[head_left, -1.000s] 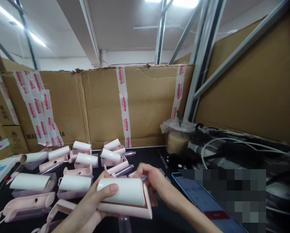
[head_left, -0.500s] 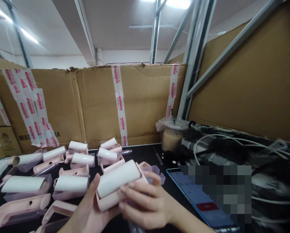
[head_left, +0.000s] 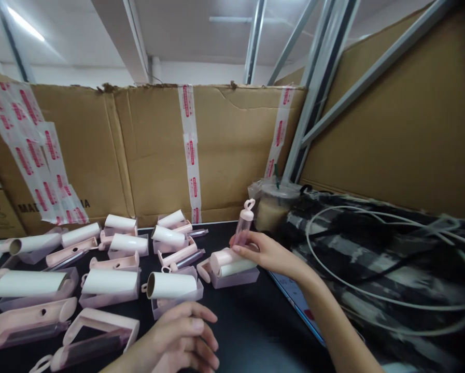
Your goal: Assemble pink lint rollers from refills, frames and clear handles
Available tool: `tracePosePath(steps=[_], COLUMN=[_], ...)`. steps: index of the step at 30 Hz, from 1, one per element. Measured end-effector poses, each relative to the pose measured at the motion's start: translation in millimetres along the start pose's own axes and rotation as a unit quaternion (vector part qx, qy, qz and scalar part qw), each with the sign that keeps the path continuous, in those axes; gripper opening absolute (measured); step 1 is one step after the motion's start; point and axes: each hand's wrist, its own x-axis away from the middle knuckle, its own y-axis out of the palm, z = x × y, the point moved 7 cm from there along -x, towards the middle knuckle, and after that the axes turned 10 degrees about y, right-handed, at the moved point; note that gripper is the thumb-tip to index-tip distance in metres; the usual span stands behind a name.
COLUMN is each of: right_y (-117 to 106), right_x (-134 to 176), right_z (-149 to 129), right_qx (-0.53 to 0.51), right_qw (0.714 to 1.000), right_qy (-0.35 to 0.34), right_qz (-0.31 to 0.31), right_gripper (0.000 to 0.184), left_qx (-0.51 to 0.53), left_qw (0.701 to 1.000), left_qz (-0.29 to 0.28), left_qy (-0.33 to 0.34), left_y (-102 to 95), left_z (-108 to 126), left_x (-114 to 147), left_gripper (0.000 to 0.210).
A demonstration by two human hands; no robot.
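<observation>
Between the fingers of my right hand (head_left: pixel 257 249) stands a translucent pink tube with a ring cap (head_left: pixel 243 223), nearly upright, ring at the top. Just below that hand, a white roll (head_left: pixel 238 267) with a pink end piece (head_left: pixel 221 259) lies in a clear lilac tray (head_left: pixel 234 278). My left hand (head_left: pixel 187 331) hovers at the front with nothing in it, fingers loosely curled and apart. Closest to it is another white roll (head_left: pixel 173 286) in its own tray. A pink frame with a clear tube (head_left: pixel 100 331) lies to its left.
Several more white rolls (head_left: pixel 108 284) in trays and pink holders (head_left: pixel 38 317) fill the left side of the black table. At the right are a phone (head_left: pixel 294 300), a drink cup (head_left: pixel 273 207) and looped white cable (head_left: pixel 372 305). Cardboard (head_left: pixel 150 150) walls the back.
The white roll with its pink piece has left both hands and rests in a tray. My right hand has moved forward and holds up the pink tube. My left hand has let go.
</observation>
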Motion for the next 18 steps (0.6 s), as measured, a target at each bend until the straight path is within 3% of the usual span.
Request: tracePosePath(steps=[5,12,18], right_y=[5,0,1], right_x=[2,7,8], right_z=[-6,-3,2], right_qx=[-0.009,0.088,0.101], right_qw=[1.000,0.994,0.991], right_qy=[0.007,0.049,0.068], right_qz=[-0.002,0.045,0.050], right_gripper=[0.032,0.027,0.026], left_qx=[-0.017,-0.043,-0.050], left_qw=[1.000,0.998,0.997], left_qz=[0.022,0.035,0.047], left_qy=[0.005,-0.031,-0.034], left_y=[-5.4,-8.1,-10.8], left_z=[2,-8,-7], left_x=[-2,-4,-6], left_gripper=[0.025,0.029,0.025])
